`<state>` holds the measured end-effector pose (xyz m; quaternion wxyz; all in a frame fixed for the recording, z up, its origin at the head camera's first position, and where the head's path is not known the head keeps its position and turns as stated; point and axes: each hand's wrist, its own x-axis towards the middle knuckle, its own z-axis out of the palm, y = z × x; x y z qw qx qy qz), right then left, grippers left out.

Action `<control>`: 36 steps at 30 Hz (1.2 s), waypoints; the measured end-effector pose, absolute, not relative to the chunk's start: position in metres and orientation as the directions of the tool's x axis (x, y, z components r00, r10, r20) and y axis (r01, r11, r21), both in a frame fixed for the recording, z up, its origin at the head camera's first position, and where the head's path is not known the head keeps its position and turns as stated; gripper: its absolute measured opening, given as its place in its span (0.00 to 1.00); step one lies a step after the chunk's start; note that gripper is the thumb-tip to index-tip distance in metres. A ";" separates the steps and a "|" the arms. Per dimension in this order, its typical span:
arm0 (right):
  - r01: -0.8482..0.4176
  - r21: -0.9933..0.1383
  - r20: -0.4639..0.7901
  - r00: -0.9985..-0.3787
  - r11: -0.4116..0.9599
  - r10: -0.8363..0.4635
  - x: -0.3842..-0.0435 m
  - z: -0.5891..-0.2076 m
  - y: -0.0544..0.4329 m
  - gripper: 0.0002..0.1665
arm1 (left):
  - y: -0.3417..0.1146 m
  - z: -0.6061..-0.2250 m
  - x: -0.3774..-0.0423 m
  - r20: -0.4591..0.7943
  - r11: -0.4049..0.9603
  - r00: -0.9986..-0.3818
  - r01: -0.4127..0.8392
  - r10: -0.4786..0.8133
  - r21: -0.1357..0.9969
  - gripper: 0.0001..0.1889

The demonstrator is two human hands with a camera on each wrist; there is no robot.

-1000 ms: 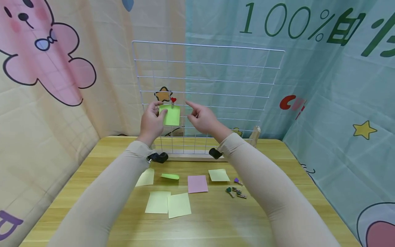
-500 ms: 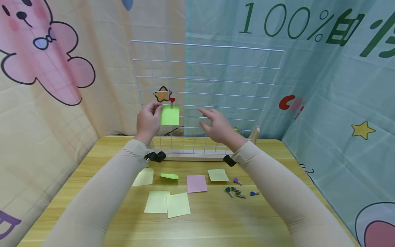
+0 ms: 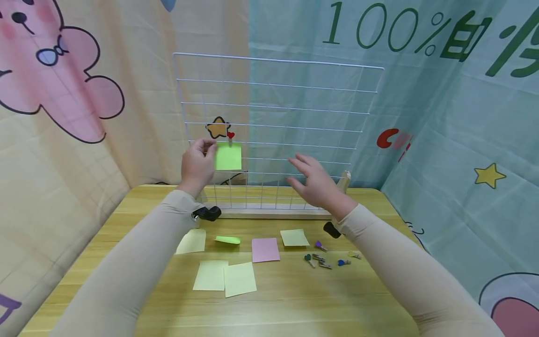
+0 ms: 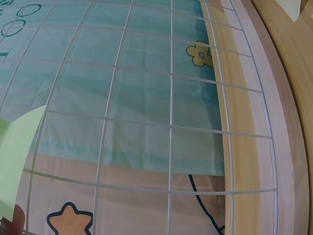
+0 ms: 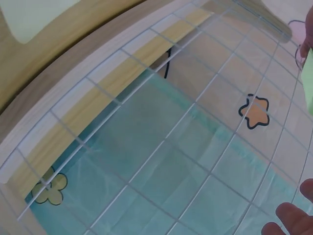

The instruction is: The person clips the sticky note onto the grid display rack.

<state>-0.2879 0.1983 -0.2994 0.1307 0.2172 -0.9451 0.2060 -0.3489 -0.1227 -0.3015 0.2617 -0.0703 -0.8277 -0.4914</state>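
A bright green sticky note (image 3: 229,156) hangs on the white wire grid (image 3: 269,125) from a small clip with a red heart (image 3: 230,135). My left hand (image 3: 198,164) pinches the note's upper left edge between thumb and fingers. In the left wrist view the note (image 4: 14,156) bends at the left border, with a fingertip (image 4: 18,219) at its corner. Off to the right, my right hand (image 3: 316,182) is in front of the grid, fingers spread and holding nothing. Its fingertips (image 5: 291,218) show at the lower right of the right wrist view.
On the wooden table (image 3: 294,304) lie several pale yellow notes (image 3: 240,279), a pink note (image 3: 265,250) and a folded green note (image 3: 228,239). Several small clips (image 3: 322,261) are scattered at the right, a blue-headed one (image 3: 344,262) among them. The grid stands in a wooden base (image 3: 269,214).
My right hand has moved right and down, away from the note, its fingers spreading. My left thumb has slid from the note's face to its edge. More clips have come into sight beside the right sleeve.
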 end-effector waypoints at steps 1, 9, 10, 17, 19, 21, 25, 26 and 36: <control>-0.458 -0.333 0.328 -0.876 0.824 -0.354 -0.287 -0.300 0.201 0.38 | -0.123 -0.301 -0.349 0.497 0.506 -0.856 0.369 -0.142 0.780 0.14; -0.428 -0.304 0.269 -0.896 0.851 -0.354 -0.285 -0.309 0.215 0.42 | -0.126 -0.300 -0.348 0.487 0.507 -0.864 0.365 -0.127 0.781 0.14; -0.425 -0.298 0.263 -0.897 0.855 -0.355 -0.285 -0.310 0.217 0.43 | -0.127 -0.300 -0.348 0.485 0.507 -0.866 0.365 -0.125 0.781 0.14; -0.419 -0.277 0.246 -0.901 0.865 -0.358 -0.281 -0.318 0.228 0.45 | -0.129 -0.299 -0.346 0.479 0.515 -0.869 0.357 -0.122 0.779 0.14; -0.415 -0.263 0.243 -0.902 0.871 -0.356 -0.280 -0.320 0.230 0.45 | -0.131 -0.300 -0.347 0.478 0.518 -0.870 0.355 -0.121 0.778 0.14; -0.407 -0.260 0.238 -0.906 0.876 -0.350 -0.280 -0.322 0.233 0.45 | -0.132 -0.301 -0.347 0.476 0.524 -0.871 0.353 -0.117 0.775 0.14; -0.391 -0.271 0.225 -0.914 0.880 -0.337 -0.277 -0.324 0.236 0.46 | -0.135 -0.303 -0.346 0.475 0.531 -0.875 0.358 -0.097 0.768 0.15; -0.389 -0.270 0.223 -0.915 0.881 -0.336 -0.277 -0.325 0.237 0.46 | -0.136 -0.303 -0.345 0.472 0.533 -0.877 0.358 -0.090 0.767 0.16; -0.363 -0.254 0.199 -0.927 0.897 -0.318 -0.276 -0.331 0.245 0.47 | -0.143 -0.309 -0.335 0.476 0.556 -0.879 0.386 -0.020 0.736 0.18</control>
